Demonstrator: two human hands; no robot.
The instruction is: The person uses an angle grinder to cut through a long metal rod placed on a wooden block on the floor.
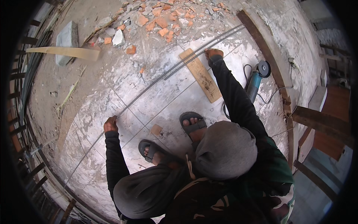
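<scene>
Two thin steel rods (160, 80) lie side by side, slanting from the upper right toward the lower left. One is much longer and runs past my left hand (110, 124), whose fingers are closed on it. The shorter one ends around the middle of the floor. My right hand (214, 56) is closed at the rods near their upper right part; its fingertips are partly hidden. Under the rods lies a flat wooden board (203, 80). Right of my right forearm, a teal angle grinder (254, 83) rests with its disc upward.
Broken brick and rubble (160, 22) cover the far floor. A grey block (67, 43) lies at the far left, with a pale strip (69, 51) across it. A dark beam (261, 44) curves along the right. Between my sandalled feet sits a small brown piece (156, 130).
</scene>
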